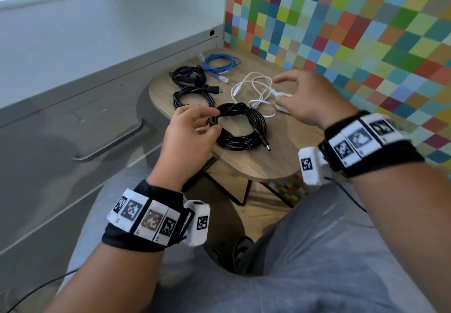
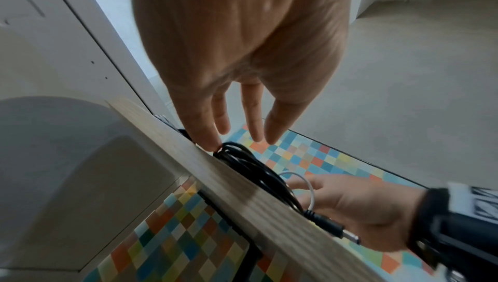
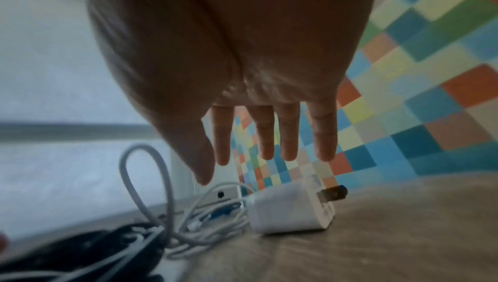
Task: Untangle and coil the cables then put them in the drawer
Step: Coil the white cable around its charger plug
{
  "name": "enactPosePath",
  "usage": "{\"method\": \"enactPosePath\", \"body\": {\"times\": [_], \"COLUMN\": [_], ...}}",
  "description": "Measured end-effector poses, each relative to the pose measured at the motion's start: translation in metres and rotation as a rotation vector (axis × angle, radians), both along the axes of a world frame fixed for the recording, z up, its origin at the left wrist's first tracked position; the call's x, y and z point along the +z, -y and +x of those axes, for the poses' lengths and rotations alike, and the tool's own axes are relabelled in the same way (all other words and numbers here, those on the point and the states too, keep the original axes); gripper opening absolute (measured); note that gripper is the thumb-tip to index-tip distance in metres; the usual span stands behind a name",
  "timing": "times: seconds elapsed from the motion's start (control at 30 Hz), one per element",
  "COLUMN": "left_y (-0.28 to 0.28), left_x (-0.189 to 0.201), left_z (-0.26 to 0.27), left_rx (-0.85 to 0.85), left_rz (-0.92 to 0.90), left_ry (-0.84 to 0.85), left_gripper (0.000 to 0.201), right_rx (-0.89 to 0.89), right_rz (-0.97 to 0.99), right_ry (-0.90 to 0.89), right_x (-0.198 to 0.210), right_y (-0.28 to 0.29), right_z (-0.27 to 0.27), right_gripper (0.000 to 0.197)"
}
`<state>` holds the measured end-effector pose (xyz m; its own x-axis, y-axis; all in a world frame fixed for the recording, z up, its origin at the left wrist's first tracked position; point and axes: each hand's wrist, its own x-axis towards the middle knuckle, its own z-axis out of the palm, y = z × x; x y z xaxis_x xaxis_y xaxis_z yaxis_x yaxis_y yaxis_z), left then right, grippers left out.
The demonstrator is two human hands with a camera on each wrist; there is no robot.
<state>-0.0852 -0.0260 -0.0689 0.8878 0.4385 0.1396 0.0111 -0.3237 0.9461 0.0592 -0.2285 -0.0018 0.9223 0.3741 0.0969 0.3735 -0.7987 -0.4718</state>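
A large black cable coil [image 1: 244, 129] lies at the front of a small wooden table [image 1: 268, 164], its barrel plug [image 1: 264, 144] pointing right. My left hand [image 1: 213, 121] pinches the coil's left edge between thumb and fingers. In the left wrist view one fingertip [image 2: 211, 145] sits on the black coil [image 2: 253, 169]. A loose white cable [image 1: 258, 85] lies at the right, joined to a white charger block [image 3: 292, 210]. My right hand [image 1: 285, 88] hovers over the block with straight, spread fingers [image 3: 265, 144], holding nothing.
Behind the large coil lie a smaller black coil [image 1: 192, 95], a black cable with an adapter [image 1: 188, 76] and a blue network cable [image 1: 219, 65]. A grey drawer cabinet with a handle [image 1: 109, 146] stands closed at the left. A chequered wall is at the right.
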Motion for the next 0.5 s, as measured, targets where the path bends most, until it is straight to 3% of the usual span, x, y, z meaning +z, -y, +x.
{"method": "enactPosePath", "body": {"times": [0.13,0.23,0.33,0.5], "left_y": [0.003,0.003,0.004,0.008], "left_x": [0.000,0.003,0.006,0.003], "left_z": [-0.002,-0.004,-0.006,-0.006], "left_rx": [-0.027,-0.080,-0.143,-0.176], "left_rz": [0.186,0.252,0.367,0.388], "left_ry": [-0.033,-0.088,-0.165,-0.232], "left_gripper": [0.020,0.021,0.022,0.025], "right_rx": [0.185,0.242,0.254,0.173], "right_rz": [-0.411,-0.625,-0.713,-0.594], "right_ry": [-0.076,-0.089,-0.094,-0.064], "right_x": [-0.003,0.001,0.007,-0.001], "right_y": [-0.028,-0.044,-0.051,-0.038], "right_z": [0.024,0.032,0.041,0.056], "right_gripper": [0.075,0.077,0.059,0.014]}}
